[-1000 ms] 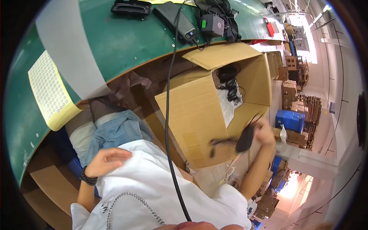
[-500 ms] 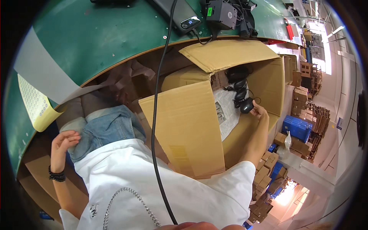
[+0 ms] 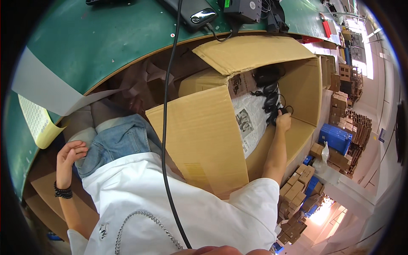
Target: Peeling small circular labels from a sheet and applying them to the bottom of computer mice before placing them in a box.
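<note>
My right hand [image 3: 283, 122] reaches into an open cardboard box [image 3: 299, 91], its fingers closed around a black, rounded computer mouse [image 3: 272, 119] with a thin cord. More black mice [image 3: 269, 90] lie in a row behind it, partly in the box's shadow. Beneath and beside them is a printed paper sheet [image 3: 253, 123]. Away to the left, my left hand [image 3: 72, 154] rests on my denim shorts [image 3: 112, 144], fingers loosely bent and holding nothing.
A wide box flap [image 3: 204, 131] slopes toward me. Above the box runs the green table [image 3: 106, 42] with a power bank [image 3: 195, 15] and a dark grey device [image 3: 242, 10]. A black cable [image 3: 167, 127] hangs across the view. Stacked cartons [image 3: 295, 187] stand at the right.
My right hand has turned and closed further over the mouse, hiding more of it. The view has shifted slightly; my left hand stays on the shorts.
</note>
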Demonstrator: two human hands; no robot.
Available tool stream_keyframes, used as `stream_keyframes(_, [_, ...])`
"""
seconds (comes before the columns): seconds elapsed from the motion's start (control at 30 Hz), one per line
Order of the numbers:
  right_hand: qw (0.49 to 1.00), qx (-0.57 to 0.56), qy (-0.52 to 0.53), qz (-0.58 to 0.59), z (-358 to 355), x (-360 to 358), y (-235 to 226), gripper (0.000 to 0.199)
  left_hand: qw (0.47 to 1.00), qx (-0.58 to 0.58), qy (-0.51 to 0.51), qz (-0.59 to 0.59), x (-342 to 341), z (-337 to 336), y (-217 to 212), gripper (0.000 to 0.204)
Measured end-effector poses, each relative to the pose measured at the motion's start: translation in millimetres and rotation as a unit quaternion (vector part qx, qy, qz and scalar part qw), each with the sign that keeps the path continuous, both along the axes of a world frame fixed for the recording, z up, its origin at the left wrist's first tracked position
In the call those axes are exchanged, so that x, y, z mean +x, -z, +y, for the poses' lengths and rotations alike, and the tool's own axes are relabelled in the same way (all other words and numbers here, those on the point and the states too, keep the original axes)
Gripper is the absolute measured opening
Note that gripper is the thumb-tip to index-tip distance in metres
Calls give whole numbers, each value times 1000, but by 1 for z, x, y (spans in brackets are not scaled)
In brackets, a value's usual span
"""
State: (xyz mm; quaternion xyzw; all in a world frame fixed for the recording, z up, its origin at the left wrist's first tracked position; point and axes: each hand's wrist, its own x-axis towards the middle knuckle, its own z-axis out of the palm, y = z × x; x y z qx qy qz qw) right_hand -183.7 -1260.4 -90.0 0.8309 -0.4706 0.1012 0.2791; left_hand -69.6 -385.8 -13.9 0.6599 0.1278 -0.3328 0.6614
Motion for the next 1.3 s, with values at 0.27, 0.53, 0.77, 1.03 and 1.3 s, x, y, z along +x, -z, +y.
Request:
stream_keyframes(0.27, [889, 380, 207, -148, -61, -5, -18, 43, 1000, 0, 16, -1, 7, -2, 11, 36])
stream_keyframes(0.53, [964, 205, 108, -131, 45, 26, -18, 27, 999, 16, -41, 16, -3, 7, 10, 32])
stream_keyframes(0.77, [969, 167, -114, -139, 68, 23, -96, 20, 997, -12, -72, 19, 1, -2, 6, 23])
stream_keyframes(1.03, [819, 105, -535, -179, 235, 115, -158, 7, 987, -81, -133, -27, -1, -4, 17, 27])
stream_keyframes(1.3, [378, 818, -357, 248, 404, 6, -231, 23, 949, -115, -279, -87, -38, 16, 42, 19])
